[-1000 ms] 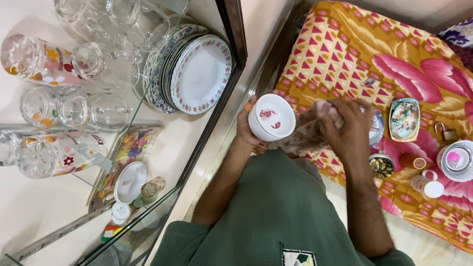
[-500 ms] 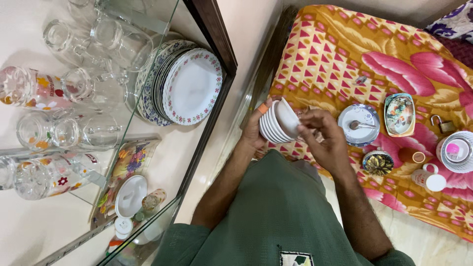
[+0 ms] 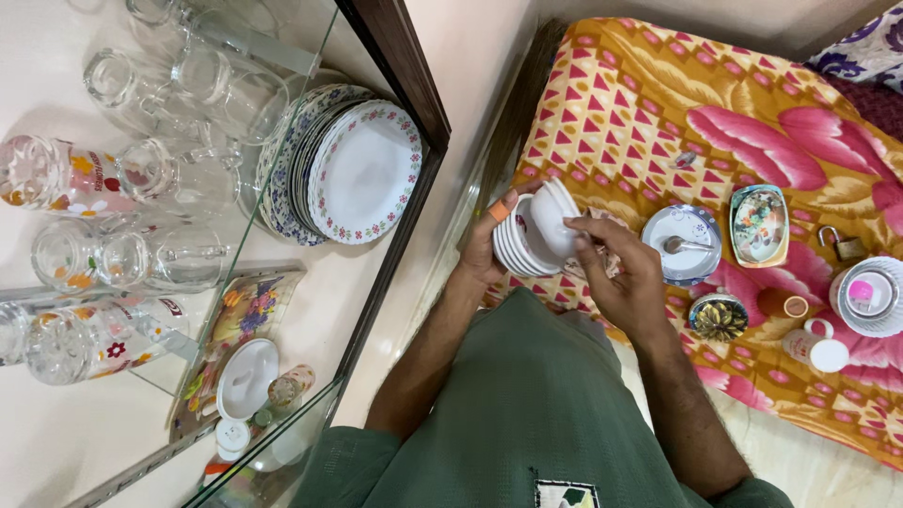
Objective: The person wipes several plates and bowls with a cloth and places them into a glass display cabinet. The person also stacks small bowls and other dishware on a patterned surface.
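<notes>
While left hand grips the bowl stack tilted on its side — mouths facing right, stack axis roughly level — right hand pinches the top bowl, above the blanket edge.

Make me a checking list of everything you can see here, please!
Surface: flowered bedspread in yellow, pink and red, beside a glass cabinet.
Job's things: stack of white bowls, tilted; top bowl lifted partway out.
Clutter: saucer with spoon, small painted dish, padlock, cups, a little white bottle.
Grippers: left hand cradles the stack; right hand grips the top bowl with a cloth.
Cables: nothing seen.
Surroundings: cabinet shelves with floral plates and glass mugs.
</notes>
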